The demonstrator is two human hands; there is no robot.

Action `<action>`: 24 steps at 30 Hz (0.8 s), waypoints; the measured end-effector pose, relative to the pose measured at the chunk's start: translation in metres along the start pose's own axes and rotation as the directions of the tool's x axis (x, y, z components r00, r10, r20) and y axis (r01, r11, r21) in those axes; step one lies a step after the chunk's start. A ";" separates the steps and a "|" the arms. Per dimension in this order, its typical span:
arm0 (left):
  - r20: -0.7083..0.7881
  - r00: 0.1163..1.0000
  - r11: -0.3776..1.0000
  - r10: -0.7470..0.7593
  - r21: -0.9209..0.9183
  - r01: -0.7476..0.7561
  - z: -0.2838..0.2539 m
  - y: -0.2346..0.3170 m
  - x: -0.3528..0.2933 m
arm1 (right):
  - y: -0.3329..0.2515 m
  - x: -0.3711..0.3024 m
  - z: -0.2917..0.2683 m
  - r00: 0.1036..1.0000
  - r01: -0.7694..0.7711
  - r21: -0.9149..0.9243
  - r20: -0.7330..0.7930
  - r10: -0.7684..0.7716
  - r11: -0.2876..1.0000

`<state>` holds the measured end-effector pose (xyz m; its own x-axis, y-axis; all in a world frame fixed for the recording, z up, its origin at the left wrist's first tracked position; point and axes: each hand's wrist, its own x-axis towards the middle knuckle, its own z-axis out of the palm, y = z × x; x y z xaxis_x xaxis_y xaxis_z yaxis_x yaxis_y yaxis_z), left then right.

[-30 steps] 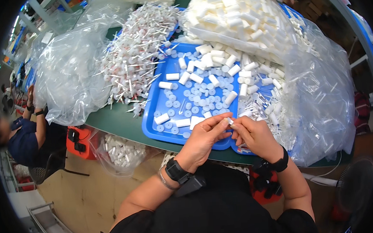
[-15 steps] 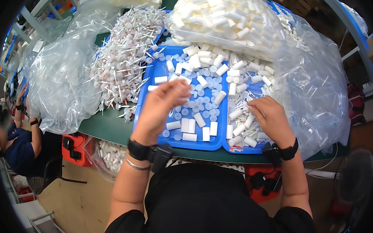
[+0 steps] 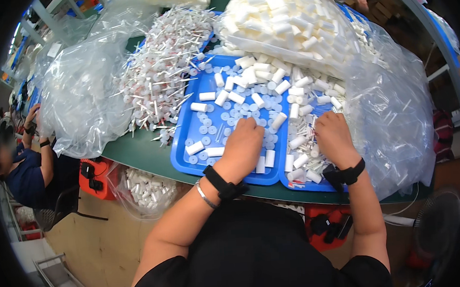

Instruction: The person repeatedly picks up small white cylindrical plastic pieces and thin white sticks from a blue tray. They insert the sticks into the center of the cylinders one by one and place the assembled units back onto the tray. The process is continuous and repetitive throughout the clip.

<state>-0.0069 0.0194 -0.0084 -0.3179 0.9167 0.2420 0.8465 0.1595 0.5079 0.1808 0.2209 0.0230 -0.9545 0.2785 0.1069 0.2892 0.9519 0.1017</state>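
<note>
My left hand [image 3: 245, 147] is down in the blue tray [image 3: 188, 126], fingers bent together and pointing into the parts. What its fingertips hold, if anything, is hidden. Around it lie translucent round discs [image 3: 203, 130] and white cylinders [image 3: 194, 148], with a few thin clear sticks [image 3: 221, 133] beside it. Over the second blue tray [image 3: 313, 187], to the right, my right hand [image 3: 337, 138] has its fingers curled into a pinch; anything between them is too small to make out. Small white pins [image 3: 306, 126] and more white cylinders lie next to it.
A heap of white spiked pieces with discs [image 3: 157, 79] rises at the far left. Behind the trays bulges a bag of white cylinders [image 3: 286, 27]. Clear plastic bags [image 3: 88, 99] flank both sides. A person [image 3: 23, 161] sits at the left; a fan [image 3: 439, 220] stands at right.
My left hand has come down and right, from above the tray into the parts at its near side. The right hand stays over the right tray, its fingers more curled.
</note>
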 end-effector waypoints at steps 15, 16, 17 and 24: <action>-0.105 0.986 0.873 -0.132 -0.483 0.066 -0.010 0.003 0.003 | -0.015 -0.004 -0.030 0.921 -0.126 0.745 -0.158 0.357 0.655; -0.062 0.982 0.805 -0.176 -0.584 0.107 -0.011 0.003 0.004 | -0.016 -0.003 -0.030 0.916 -0.152 0.806 -0.102 0.388 0.572; 0.026 0.972 0.706 -0.232 -0.683 0.187 -0.009 0.002 0.004 | -0.017 -0.003 -0.029 0.905 -0.178 0.814 -0.085 0.416 0.553; 0.377 0.854 -0.021 -0.359 -0.918 0.396 -0.016 0.020 -0.006 | -0.010 -0.004 -0.016 0.944 -0.171 0.823 -0.021 0.330 0.542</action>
<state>0.0056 0.0117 0.0135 -0.4143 0.8635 -0.2875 -0.5359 0.0239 0.8439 0.1831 0.2077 0.0374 -0.8040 0.5740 0.1553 0.2594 0.5736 -0.7769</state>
